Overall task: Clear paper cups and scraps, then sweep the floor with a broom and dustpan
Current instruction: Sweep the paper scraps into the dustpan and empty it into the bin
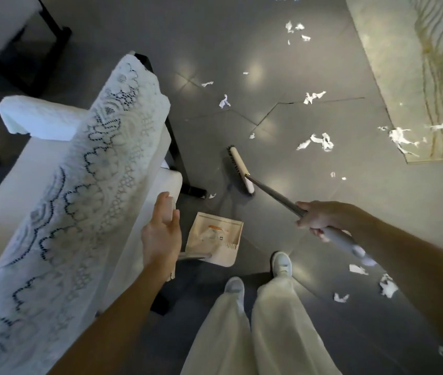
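The right hand (320,220) was wrapped tight round the shaft of the broom (240,170), whose head sat on the grey floor (309,347) just ahead of the dustpan (215,239). The left hand (160,234) had thumb and fingers only loosely curled about the pale grip at the top of the dustpan's long handle, close against the lace-covered armchair (79,171).

Paper scraps (320,142) lay well apart across the floor, some on the edge of the rug (417,77), and others beside and behind the person.

That slack left hold looked the weak point: a firm push of the bristles could tip or skate the pan. One-handed, the broom might flick light tissue past the pan (or under the armchair). The pieces on the rug would likely snag. Those behind could easily be trodden on or missed.
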The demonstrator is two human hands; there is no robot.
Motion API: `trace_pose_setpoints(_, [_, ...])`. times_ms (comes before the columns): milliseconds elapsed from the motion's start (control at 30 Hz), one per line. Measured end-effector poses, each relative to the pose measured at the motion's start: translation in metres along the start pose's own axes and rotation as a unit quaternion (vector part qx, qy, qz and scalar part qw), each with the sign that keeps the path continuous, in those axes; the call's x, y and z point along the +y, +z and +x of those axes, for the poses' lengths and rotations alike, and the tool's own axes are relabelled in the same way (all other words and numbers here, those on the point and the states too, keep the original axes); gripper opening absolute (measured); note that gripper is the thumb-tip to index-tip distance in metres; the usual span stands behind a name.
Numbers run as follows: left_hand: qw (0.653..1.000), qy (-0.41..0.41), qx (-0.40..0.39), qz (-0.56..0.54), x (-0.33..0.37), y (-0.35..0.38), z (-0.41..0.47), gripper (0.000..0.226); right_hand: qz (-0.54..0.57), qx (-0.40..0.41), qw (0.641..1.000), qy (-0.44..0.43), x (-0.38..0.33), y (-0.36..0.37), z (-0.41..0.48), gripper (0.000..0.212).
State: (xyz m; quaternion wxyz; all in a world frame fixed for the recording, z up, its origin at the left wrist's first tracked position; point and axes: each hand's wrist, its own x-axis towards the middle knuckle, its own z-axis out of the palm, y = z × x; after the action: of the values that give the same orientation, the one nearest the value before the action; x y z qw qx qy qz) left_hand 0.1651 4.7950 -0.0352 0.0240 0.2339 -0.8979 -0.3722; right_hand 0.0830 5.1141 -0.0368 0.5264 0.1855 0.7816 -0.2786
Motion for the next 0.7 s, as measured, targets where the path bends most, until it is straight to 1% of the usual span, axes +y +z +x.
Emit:
trace_pose_setpoints(167, [0.999, 0.037, 0.004, 0.0, -0.015, -0.011, 0.011, 0.039, 0.053, -0.05, 0.997, 0.009, -0.039, 0.043, 0.038, 0.061])
trace_pose_setpoints(233, [0.998, 0.054, 0.012, 0.01, -0.015, -0.013, 0.019, 0.037, 0.046, -0.057, 0.997, 0.006, -0.056, 0.059, 0.048, 0.064])
trace_pose_setpoints(333, [0.998, 0.057, 0.005, -0.001, -0.013, -0.017, 0.027, 0.036, 0.02, -0.07, 0.997, 0.008, -0.068, 0.084, 0.051, 0.068])
trace_pose_setpoints(433, [0.998, 0.068, -0.007, -0.013, -0.014, -0.019, 0.033, 0.037, -0.026, -0.078, 0.997, 0.014, -0.052, 0.098, 0.034, 0.07])
trace_pose_setpoints(567, [0.994, 0.098, -0.043, -0.025, -0.015, -0.018, 0.039, 0.04, 0.049, -0.135, 0.988, 0.052, -0.012, 0.084, -0.007, 0.066])
trace_pose_setpoints(633, [0.992, 0.099, -0.065, -0.036, -0.013, -0.017, 0.037, 0.041, 0.039, -0.143, 0.988, 0.05, 0.008, 0.073, -0.031, 0.063])
trace_pose_setpoints(700, [0.988, 0.108, -0.098, -0.041, -0.01, -0.015, 0.032, 0.04, 0.052, -0.129, 0.989, 0.047, 0.029, 0.064, -0.05, 0.061])
